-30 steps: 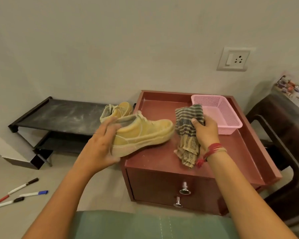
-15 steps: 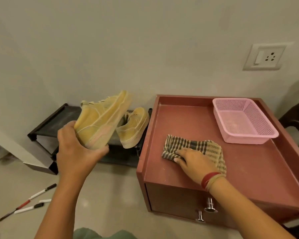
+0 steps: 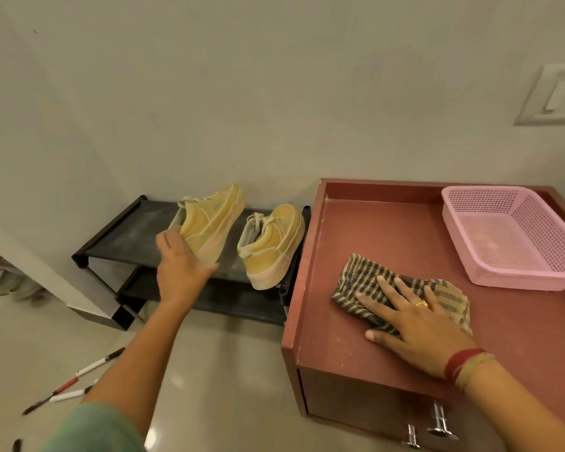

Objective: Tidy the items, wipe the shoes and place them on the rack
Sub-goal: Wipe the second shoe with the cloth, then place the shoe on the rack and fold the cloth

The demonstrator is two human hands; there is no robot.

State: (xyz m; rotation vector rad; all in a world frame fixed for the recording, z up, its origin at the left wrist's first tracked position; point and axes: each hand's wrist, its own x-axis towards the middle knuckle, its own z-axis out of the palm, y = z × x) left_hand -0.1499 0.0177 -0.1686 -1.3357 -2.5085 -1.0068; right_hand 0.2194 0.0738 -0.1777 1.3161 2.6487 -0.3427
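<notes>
I am watching the left hand [image 3: 183, 269] gripping the yellow shoe [image 3: 209, 220] by its heel end, fingers [image 3: 168, 238] curling round the back, thumb under the sole. The shoe is hanging tilted, toe up toward the wall, over the top shelf of the rack [image 3: 124, 236], just beside the second shoe [image 3: 271, 246], which is already standing there; whether the held one is touching the shelf I cannot tell. The right hand [image 3: 418, 324] is lying flat on the checked cloth [image 3: 356, 278], fingers [image 3: 385, 287] straight and spread, pressing it onto the counter [image 3: 388, 230] near the pink basket [image 3: 516, 236].

I am judging the step as setting this shoe down. To do it well I am thinking of levelling the sole first, lowering it parallel to its partner with a small gap between them, and letting go only once the sole is bearing fully on the shelf. The partner's heel seems to be overhanging the front edge, so I am favouring seating both further back. The markers [image 3: 95, 367] on the floor [image 3: 225, 370] are waiting for tidying.

Looking for writing, I am finding none readable: the shoes are showing no legible logo, the markers are too small, and the wall socket [image 3: 555, 93] is carrying no print I can make out
</notes>
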